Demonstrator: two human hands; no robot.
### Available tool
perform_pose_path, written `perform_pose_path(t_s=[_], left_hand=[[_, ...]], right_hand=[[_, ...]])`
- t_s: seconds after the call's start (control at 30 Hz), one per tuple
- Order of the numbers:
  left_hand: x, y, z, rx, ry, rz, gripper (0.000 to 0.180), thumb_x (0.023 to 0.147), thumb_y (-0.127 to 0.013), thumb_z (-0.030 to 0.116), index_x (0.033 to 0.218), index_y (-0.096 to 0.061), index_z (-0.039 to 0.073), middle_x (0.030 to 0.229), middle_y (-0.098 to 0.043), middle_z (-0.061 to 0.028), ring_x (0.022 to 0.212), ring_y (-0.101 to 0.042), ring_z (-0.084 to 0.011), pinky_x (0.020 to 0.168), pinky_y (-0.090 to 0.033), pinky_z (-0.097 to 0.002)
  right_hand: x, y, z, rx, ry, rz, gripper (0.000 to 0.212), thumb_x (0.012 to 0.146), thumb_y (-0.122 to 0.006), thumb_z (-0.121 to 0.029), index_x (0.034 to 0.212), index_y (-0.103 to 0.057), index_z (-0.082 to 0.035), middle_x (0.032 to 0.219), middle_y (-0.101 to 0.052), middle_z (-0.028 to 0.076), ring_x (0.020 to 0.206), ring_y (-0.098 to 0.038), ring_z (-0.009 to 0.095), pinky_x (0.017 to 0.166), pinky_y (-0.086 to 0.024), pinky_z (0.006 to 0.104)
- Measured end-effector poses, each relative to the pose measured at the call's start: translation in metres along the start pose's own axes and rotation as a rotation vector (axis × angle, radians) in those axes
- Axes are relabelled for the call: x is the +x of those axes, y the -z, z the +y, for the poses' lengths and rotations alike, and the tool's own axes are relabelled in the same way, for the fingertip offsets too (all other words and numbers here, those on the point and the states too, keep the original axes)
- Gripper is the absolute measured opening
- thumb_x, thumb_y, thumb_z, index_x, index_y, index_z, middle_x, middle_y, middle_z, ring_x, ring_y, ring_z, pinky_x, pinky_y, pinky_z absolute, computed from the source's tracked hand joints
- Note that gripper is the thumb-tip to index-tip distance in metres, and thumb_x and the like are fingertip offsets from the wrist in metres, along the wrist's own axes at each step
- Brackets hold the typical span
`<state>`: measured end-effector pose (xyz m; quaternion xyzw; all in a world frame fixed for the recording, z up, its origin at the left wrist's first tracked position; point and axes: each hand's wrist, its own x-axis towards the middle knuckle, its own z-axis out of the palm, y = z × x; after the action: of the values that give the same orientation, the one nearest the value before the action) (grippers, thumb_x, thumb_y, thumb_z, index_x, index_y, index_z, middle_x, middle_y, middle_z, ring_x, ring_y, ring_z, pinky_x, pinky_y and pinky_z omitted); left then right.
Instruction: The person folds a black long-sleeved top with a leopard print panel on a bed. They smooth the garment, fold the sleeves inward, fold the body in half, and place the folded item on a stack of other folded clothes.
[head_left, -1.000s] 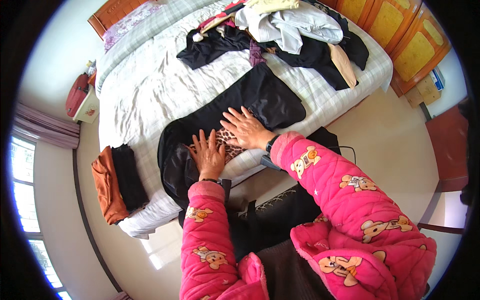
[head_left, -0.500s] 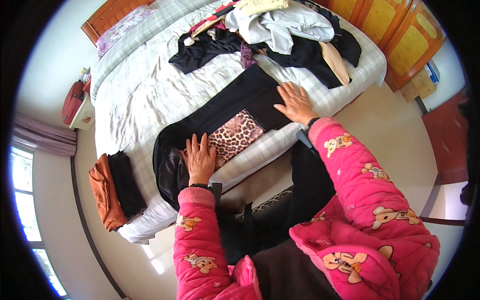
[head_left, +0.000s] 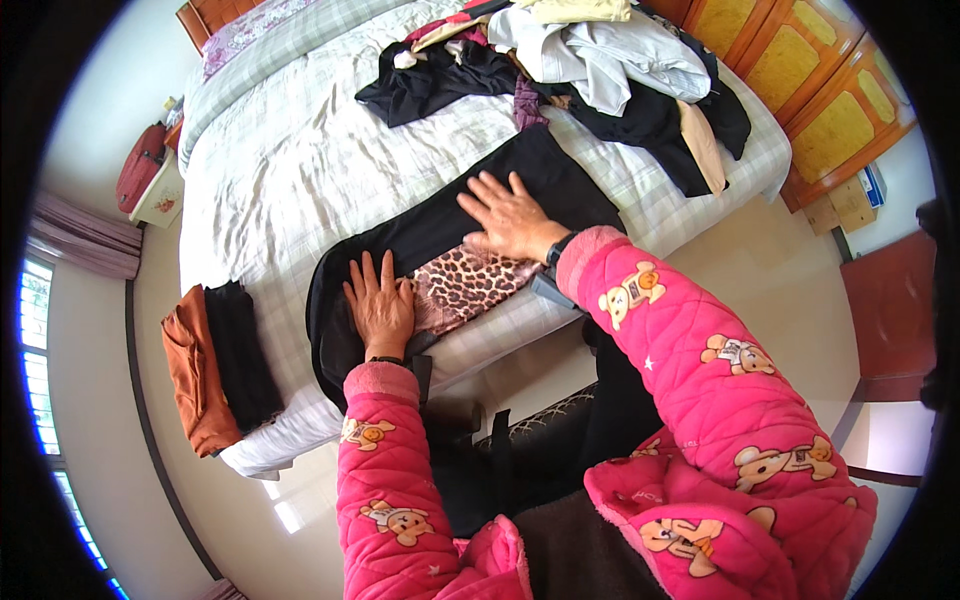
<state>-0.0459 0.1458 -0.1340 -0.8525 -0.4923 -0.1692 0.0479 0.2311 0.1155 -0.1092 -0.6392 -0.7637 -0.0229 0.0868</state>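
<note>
A black garment [head_left: 440, 215] lies spread along the near edge of the bed, curving down at its left end. On its near side shows a leopard-print patch of cloth [head_left: 465, 290]. My left hand [head_left: 381, 305] rests flat on the garment's left part, fingers spread, beside the leopard print. Over the middle of the black cloth is my right hand [head_left: 508, 222], palm down with fingers apart, just beyond the print's far edge. Neither hand grasps anything. Whether the right palm touches the cloth I cannot tell.
Folded orange [head_left: 200, 375] and black [head_left: 243, 355] garments lie at the bed's left corner. A heap of clothes with a white garment [head_left: 610, 60] covers the far right of the bed [head_left: 270, 190]. A wooden wardrobe [head_left: 810, 90] stands beyond it; a red bag [head_left: 141, 168] sits at left.
My right hand has moved left, from the garment's right end to its middle, above the leopard print. My left hand stays on the left part. The view has shifted slightly.
</note>
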Motion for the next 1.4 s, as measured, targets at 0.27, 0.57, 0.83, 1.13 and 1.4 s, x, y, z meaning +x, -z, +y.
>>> perform_pose_path(t_s=[0.27, 0.57, 0.83, 1.13, 1.4], left_hand=[[0.002, -0.002, 0.001, -0.024, 0.028, -0.019, 0.054, 0.090, -0.055, 0.030, 0.141, -0.046, 0.018, 0.149, -0.037, -0.0174, 0.139, -0.029, -0.0400, 0.112, -0.023, -0.0576], [0.003, -0.007, -0.004, -0.127, 0.048, 0.053, 0.052, 0.087, -0.057, 0.029, 0.136, -0.051, 0.015, 0.146, -0.040, -0.0195, 0.137, -0.032, -0.0408, 0.111, -0.024, -0.0584], [-0.065, 0.051, 0.033, -0.246, 0.047, 0.238, 0.041, 0.079, -0.061, 0.012, 0.120, -0.058, 0.007, 0.137, -0.048, -0.0178, 0.130, -0.041, -0.0372, 0.106, -0.033, -0.0513], [-0.165, 0.066, -0.064, -0.443, 0.799, 0.124, 0.054, 0.072, -0.068, 0.016, 0.121, -0.053, -0.002, 0.113, -0.057, -0.0271, 0.105, -0.055, -0.0435, 0.092, -0.045, -0.0450], [-0.159, 0.084, -0.088, -0.429, 0.594, -0.342, 0.041, 0.077, -0.067, 0.034, 0.093, -0.068, -0.004, 0.090, -0.065, -0.0298, 0.093, -0.062, -0.0460, 0.083, -0.049, -0.0494]], right_hand=[[-0.020, -0.012, 0.094, -0.117, -0.384, 0.059, 0.073, 0.094, -0.040, -0.060, 0.146, -0.036, -0.008, 0.154, -0.031, 0.012, 0.145, -0.023, 0.029, 0.114, -0.018, 0.0562], [-0.051, 0.033, 0.055, -0.141, -0.433, 0.078, 0.060, 0.090, -0.058, -0.037, 0.139, -0.043, -0.006, 0.149, -0.035, 0.019, 0.141, -0.026, 0.038, 0.108, -0.028, 0.0597], [-0.050, -0.004, -0.056, -0.018, -0.139, 0.046, 0.056, 0.090, -0.056, -0.035, 0.140, -0.046, -0.012, 0.149, -0.037, 0.018, 0.141, -0.029, 0.036, 0.110, -0.026, 0.0570], [-0.057, -0.021, -0.053, 0.009, -0.124, 0.255, 0.050, 0.091, -0.055, -0.031, 0.137, -0.048, -0.013, 0.147, -0.041, 0.012, 0.139, -0.032, 0.030, 0.111, -0.026, 0.0512], [-0.059, -0.020, -0.051, 0.029, -0.098, 0.311, 0.046, 0.090, -0.056, -0.030, 0.133, -0.053, -0.012, 0.143, -0.045, 0.012, 0.137, -0.035, 0.029, 0.111, -0.028, 0.0503]])
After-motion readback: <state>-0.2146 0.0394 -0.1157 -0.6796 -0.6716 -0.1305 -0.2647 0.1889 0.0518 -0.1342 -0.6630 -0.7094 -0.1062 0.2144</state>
